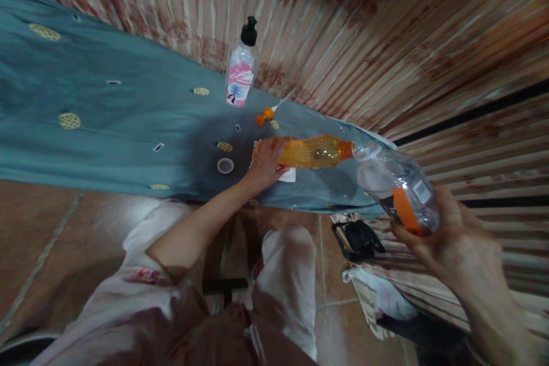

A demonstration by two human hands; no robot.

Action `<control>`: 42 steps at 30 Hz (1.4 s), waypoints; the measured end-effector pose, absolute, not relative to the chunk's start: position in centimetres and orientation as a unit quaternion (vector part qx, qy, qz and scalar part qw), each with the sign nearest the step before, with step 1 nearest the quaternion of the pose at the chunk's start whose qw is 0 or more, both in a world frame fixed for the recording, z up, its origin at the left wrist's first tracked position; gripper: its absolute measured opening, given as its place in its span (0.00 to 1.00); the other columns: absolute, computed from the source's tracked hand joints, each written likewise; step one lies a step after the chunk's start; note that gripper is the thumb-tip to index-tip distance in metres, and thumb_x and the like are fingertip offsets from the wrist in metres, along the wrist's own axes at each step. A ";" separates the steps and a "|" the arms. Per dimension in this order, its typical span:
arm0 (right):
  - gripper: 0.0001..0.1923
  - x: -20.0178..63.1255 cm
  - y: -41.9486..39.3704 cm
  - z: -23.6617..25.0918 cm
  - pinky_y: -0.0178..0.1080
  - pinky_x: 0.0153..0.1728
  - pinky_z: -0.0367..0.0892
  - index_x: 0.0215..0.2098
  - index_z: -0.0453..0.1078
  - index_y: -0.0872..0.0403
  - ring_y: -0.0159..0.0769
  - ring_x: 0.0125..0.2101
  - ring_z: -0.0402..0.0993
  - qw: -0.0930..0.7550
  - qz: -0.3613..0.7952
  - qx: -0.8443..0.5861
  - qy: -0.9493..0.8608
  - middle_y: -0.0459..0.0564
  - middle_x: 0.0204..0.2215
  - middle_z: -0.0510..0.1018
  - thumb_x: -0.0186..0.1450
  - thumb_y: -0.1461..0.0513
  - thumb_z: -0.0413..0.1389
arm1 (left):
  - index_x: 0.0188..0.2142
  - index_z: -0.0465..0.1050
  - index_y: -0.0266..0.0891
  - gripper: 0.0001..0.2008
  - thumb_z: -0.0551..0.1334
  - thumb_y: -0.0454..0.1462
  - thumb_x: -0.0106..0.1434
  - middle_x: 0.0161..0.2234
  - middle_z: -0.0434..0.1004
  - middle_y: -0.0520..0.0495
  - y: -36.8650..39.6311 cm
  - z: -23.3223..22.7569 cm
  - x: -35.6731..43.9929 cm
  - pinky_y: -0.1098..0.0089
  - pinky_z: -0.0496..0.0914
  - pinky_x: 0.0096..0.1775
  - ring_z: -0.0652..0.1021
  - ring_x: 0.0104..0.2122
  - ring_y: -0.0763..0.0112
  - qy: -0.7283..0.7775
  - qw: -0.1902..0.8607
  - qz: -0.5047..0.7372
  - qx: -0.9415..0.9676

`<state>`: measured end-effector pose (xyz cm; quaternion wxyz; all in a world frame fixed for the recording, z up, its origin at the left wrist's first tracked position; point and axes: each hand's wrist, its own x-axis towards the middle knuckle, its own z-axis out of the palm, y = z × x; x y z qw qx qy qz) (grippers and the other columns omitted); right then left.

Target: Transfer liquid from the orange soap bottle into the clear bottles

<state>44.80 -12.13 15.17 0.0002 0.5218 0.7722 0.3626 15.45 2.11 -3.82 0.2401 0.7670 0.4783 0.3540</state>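
1. Head view, centre frame: left hand (266, 161) clamped round the base of an orange bottle (315, 151), laid sideways over the teal-clothed desk (107, 126), neck pointing right.
2. Right of centre: right hand (446, 231) gripping a clear bottle (397, 189), tilted, open mouth just beside the orange neck.
3. Judged mid-transfer between bottles; next, mouths aligned, tilt held steady.
4. Upper centre: pump bottle (241, 71); loose cap (225, 166) left of the hand.
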 end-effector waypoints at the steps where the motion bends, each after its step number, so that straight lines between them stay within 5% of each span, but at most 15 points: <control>1: 0.40 44.7 -12.1 15.2 0.42 0.23 0.67 0.61 0.69 0.67 0.49 0.28 0.78 0.002 0.362 0.521 0.773 0.63 0.33 0.82 0.71 0.41 0.47 | 0.67 0.59 0.38 0.35 0.68 0.41 0.65 0.61 0.70 0.33 2.1 -3.8 15.4 0.45 0.60 0.64 0.69 0.62 0.46 0.477 0.240 0.354 0.768; 42: 0.38 44.3 -12.0 15.2 0.41 0.23 0.63 0.60 0.70 0.68 0.46 0.28 0.77 -0.004 0.376 0.510 0.774 0.62 0.34 0.82 0.71 0.43 0.48 | 0.68 0.59 0.37 0.38 0.71 0.40 0.62 0.63 0.69 0.32 2.0 -3.3 15.4 0.46 0.58 0.66 0.67 0.64 0.46 0.484 0.254 0.337 0.767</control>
